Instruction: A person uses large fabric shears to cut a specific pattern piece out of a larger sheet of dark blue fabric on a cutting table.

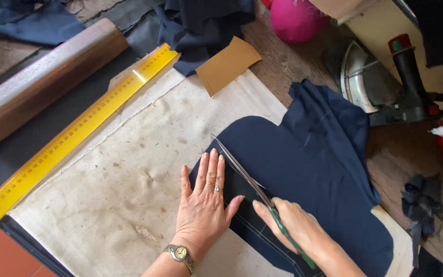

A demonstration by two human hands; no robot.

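Mid-cut, by the look of it: slicing through a navy blue piece of woven cloth (314,169) with rounded far edge, spread over a stained off-white canvas sheet (129,169) in the middle of the scene.

Left hand (203,197): flat, palm down, fingers spread and straight, pressing the left margin of the navy cloth onto the canvas, just left of the blades. Silver wristwatch (180,254) at the wrist.

Right hand (293,223): closed round the green handles of long steel scissors (242,172), near and right of the left hand. Blades pointing far and left, tip reaching past the far-left edge of the navy cloth; cannot tell how far apart they stand.

Faint pale chalk lines (255,231) on the cloth near the wrists, running roughly with the blades.

Next move, as a judgement: calls for keeping the flat hand's pressure firm so the cloth does not creep, fingertips well clear of the edge, blades kept along the marked line.

Around: long yellow measuring rule (78,128) lying diagonally at the left, dark brown wooden block (42,77) beyond it, tan card piece (226,64) at the far edge of the canvas, grey flat iron (380,82) far right, dark cloth scraps (421,205) near right.
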